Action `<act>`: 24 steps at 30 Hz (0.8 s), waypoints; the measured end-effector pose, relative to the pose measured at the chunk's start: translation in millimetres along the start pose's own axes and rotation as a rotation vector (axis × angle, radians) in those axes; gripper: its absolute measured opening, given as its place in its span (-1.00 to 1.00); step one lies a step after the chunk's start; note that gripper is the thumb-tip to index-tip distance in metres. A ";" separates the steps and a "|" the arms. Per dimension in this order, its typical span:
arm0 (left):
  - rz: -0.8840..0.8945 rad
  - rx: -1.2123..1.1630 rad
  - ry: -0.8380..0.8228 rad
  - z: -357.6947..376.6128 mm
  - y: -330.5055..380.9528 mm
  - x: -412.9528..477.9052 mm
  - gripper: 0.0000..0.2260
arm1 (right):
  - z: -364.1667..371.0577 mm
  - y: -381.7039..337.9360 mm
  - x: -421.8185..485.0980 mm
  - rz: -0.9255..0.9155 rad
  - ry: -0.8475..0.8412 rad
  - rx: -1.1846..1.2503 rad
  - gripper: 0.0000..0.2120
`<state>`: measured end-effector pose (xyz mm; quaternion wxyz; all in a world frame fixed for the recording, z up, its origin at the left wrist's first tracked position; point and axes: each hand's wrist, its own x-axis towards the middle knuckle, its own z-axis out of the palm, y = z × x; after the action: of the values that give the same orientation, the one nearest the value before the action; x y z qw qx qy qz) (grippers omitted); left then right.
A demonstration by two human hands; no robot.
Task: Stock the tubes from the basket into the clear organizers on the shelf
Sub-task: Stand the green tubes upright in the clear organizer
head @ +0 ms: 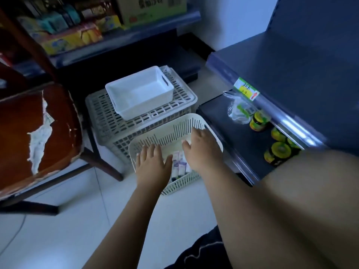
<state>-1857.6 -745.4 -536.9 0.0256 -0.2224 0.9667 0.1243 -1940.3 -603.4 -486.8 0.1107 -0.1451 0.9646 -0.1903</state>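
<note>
Left hand (pixel 152 164): palm down, fingers spread, over the near-left part of the basket (pixel 171 131), holding nothing. Right hand (pixel 202 150): over the basket's right side, fingers loosely extended toward its far rim, nothing pinched; contact with the rim cannot be told. The tubes (pixel 179 162) lie side by side on the basket floor, showing between the two hands.

The basket stands on the tiled floor, just in front of a slotted crate (pixel 108 121) carrying a white tray (pixel 139 92). To the basket's right is the dark shelf (pixel 217 117), with jars (pixel 259 121) and a crumpled clear bag. No clear organizer can be made out.

Probable hazards:
- The light basket may slide or tip if a hand presses on its rim.
- Smooth, tightly packed tubes may slip out if several are grabbed at once.
- An arm swinging toward the shelf may knock the jars.
</note>
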 end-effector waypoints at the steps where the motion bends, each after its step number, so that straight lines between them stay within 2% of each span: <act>1: -0.012 -0.010 -0.033 14.0 -3.0 4.9 -0.42 | 8.9 4.0 3.5 0.033 -0.034 0.024 -0.58; 5: -0.084 -0.037 -0.213 67.0 -17.2 22.9 -0.41 | 46.9 24.8 28.3 0.120 -0.192 0.014 -0.60; 10: -0.255 -0.075 -0.412 114.0 -27.0 42.6 -0.45 | 83.0 34.0 75.9 0.305 -0.332 0.062 -0.62; 15: -0.295 -0.171 -0.557 144.8 -33.6 79.6 -0.65 | 130.1 32.1 116.6 0.490 -0.481 0.127 -0.78; 18: -0.414 -0.244 -0.706 159.1 -36.6 106.0 -0.69 | 160.1 37.1 121.0 0.572 -0.606 0.112 -0.76; 20: -0.511 -0.326 -0.890 167.3 -34.6 110.5 -0.68 | 179.0 42.8 119.7 0.587 -0.697 0.064 -0.74; 21: -0.499 -0.324 -0.999 169.1 -31.9 106.0 -0.71 | 188.7 45.6 118.7 0.570 -0.749 0.032 -0.71; 22: -0.408 -0.255 -1.073 172.7 -29.7 101.2 -0.76 | 198.2 48.5 118.1 0.540 -0.813 -0.004 -0.68; 24: -0.212 -0.066 -1.051 183.9 -30.3 91.1 -0.71 | 218.7 54.3 120.6 0.472 -0.920 -0.085 -0.62</act>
<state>-1927.4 -764.1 -731.4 0.5113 -0.2272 0.7915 0.2459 -2007.0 -667.5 -725.0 0.5571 0.0034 0.8296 -0.0374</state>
